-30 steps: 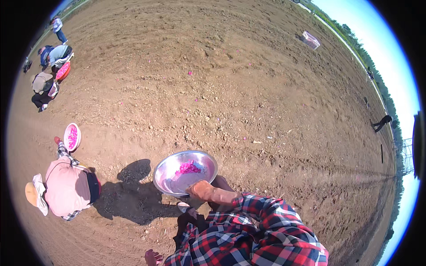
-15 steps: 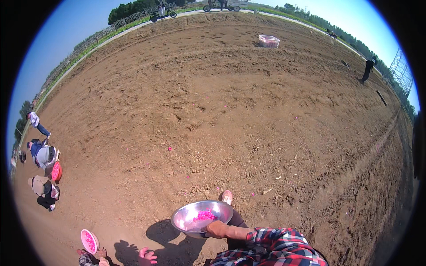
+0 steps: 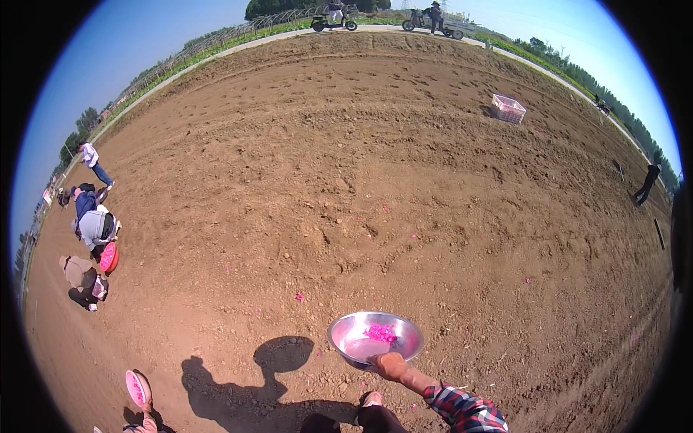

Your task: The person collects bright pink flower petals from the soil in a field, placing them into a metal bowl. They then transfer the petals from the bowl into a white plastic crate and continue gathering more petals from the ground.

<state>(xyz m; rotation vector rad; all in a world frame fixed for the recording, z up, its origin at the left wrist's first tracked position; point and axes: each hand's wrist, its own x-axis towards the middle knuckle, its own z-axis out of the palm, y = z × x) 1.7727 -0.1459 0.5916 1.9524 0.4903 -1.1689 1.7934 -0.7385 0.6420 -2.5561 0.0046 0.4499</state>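
Note:
My right hand grips the near rim of a wide, shiny metal bowl. A small heap of bright pink pieces lies inside it; their kind is too small to tell. The bowl is held out over brown soil, tilted a little, and its round shadow falls to the left. A red, black and white checked sleeve covers my right arm. My left hand is out of view. At the lower left, another person's hand is at a pink bowl with similar pieces.
Loose soil with scattered pink bits surrounds me. A pale pink crate stands at the far right. Several people bend along the left side, near a red basin. A person in dark clothes stands far right. Vehicles line the far path.
My right hand and the metal bowl have moved right, farther out from my body. My left hand, seen low at the left with its fingers spread, has left the view. The whole view has shifted.

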